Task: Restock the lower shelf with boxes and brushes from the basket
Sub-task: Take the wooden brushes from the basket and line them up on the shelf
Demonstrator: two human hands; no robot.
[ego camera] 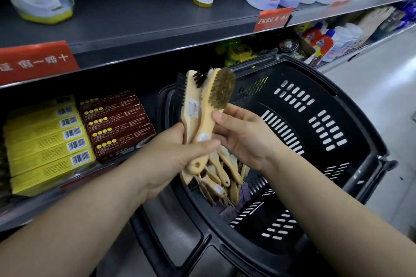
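Both grips meet over the black basket [315, 132] in the head view. Left hand [173, 153] curls its fingers and thumb round the handles of a bundle of wooden brushes [202, 105], holding them upright with the bristle heads at the top. Right hand [245, 135] pinches the front brush of that bundle, thumb on the handle just below the tan bristles, fingers behind it. More wooden brushes [220, 175] lie heaped in the near left corner of the basket, under the hands, on some purple packets [244, 191]. To the left, the lower shelf [33, 211] carries a stack of yellow boxes [45, 139] and, just beside it, a stack of dark brown boxes [117, 123]. Above, an upper shelf [135, 22] bears bottles and red price tags [36, 60].
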